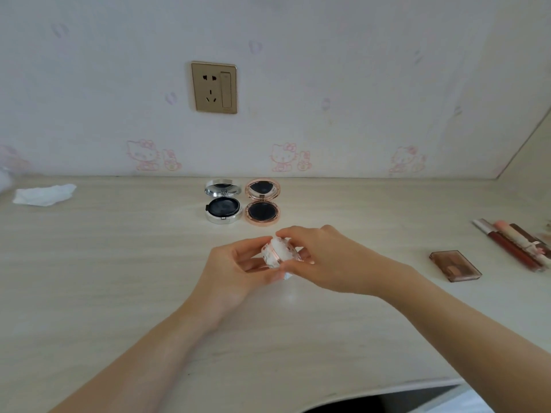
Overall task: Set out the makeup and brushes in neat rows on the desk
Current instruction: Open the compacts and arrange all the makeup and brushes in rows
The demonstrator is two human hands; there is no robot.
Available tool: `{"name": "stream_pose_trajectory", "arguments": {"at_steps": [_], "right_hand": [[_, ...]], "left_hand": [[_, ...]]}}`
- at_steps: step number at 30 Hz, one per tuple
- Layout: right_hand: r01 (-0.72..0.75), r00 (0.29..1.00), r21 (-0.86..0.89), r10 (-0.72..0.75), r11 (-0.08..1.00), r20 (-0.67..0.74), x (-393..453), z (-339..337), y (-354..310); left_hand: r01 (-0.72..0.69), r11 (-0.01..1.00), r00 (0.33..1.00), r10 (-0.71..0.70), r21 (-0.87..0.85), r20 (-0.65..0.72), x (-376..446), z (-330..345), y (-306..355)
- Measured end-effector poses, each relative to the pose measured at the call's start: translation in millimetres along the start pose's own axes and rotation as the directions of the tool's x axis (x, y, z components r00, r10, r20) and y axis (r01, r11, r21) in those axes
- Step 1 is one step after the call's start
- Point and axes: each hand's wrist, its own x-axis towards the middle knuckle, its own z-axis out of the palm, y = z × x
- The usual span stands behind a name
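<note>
Desk (119, 263): two open compacts (243, 204), tissue (43, 194), palette (455, 266)

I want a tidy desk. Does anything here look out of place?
Yes. A crumpled white tissue lies at the far left of the desk, apart from the makeup; it looks like litter.

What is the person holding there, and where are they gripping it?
A small round white jar with a rose-gold band, held above the desk: left hand and right hand grip its opposite sides.
</note>
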Motion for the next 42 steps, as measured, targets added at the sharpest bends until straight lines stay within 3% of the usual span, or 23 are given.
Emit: {"name": "stream_pose_trajectory", "arguments": {"at_steps": [9, 12, 15, 19, 24, 37, 42], "right_hand": [[0.06, 0.998, 0.053, -0.059, 0.997, -0.019, -2.7, -11.1, -1.7], [0.028, 0.994, 0.151, -0.011, 0.988, -0.112, -4.3, -9.9, -0.4], [0.058, 0.977, 0.109, -0.033, 0.992, -0.212, -4.1, -5.9, -1.2], [0.089, 0.966, 0.052, -0.073, 0.995, -0.246, -4.5, -1.1, -3.9], [0.081, 0.962, 0.072, -0.059, 0.994, -0.267, -2.6, 1.6, 2.7], [0.006, 0.968, 0.113, 0.022, 0.994, -0.251, 16.3, 0.7, 14.3], [-0.012, 0.973, 0.088, 0.032, 0.996, -0.23, 19.4, 5.1, 16.7]], "left_hand": [[-0.017, 0.997, 0.999, 0.019, -0.072, 0.031, -1.7, -3.3, 3.0], [-0.016, 0.997, 0.999, 0.018, -0.077, 0.032, -2.9, -3.1, 2.6], [-0.012, 0.999, 1.0, 0.012, -0.034, 0.021, -3.2, -0.5, 0.2], [-0.076, 0.983, 0.997, 0.08, 0.167, -0.013, -5.2, 2.5, -1.1], [-0.168, 0.847, 0.975, 0.217, 0.505, -0.039, -5.8, 0.6, 0.4], [-0.134, 0.774, 0.984, 0.179, 0.618, -0.012, -5.5, -0.9, -6.9], [-0.139, 0.654, 0.974, 0.227, 0.743, -0.017, -5.3, -1.0, -10.9]]}}
